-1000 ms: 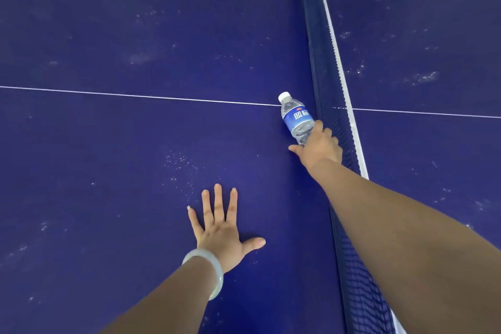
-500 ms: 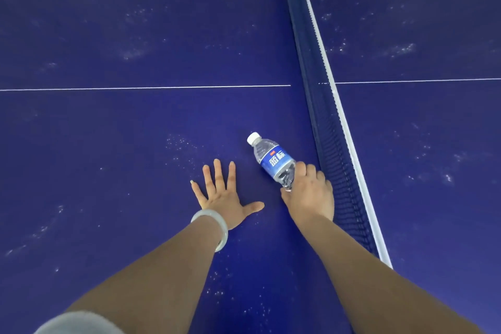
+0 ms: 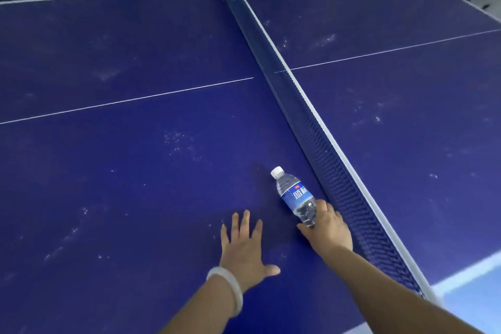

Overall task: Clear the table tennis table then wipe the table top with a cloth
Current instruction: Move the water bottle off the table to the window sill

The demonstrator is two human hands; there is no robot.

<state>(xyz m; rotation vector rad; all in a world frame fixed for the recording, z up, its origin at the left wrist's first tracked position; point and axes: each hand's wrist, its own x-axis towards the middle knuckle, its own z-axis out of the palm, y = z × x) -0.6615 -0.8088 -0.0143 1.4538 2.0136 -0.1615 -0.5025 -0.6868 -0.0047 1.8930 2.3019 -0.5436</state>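
The right hand (image 3: 329,230) grips the bottle (image 3: 295,195) by its lower end, fingers curled over the top and thumb underneath. The bottle is clear plastic with a blue label and a white cap (image 3: 277,171); it slants with the cap pointing away from the person and a little to the left. Whether it touches the table (image 3: 122,184) or is held just above it cannot be told. It sits just beside the net (image 3: 311,127), on the net's left side, near the person's edge of the table.

The left hand (image 3: 244,247) lies flat on the blue top with fingers straight and spread, thumb out to the right – it holds nothing. A pale bracelet (image 3: 230,285) circles that wrist. The two hands are near each other but apart.

White specks and dusty smears dot both halves of the table – a thin white line runs across each half to the net
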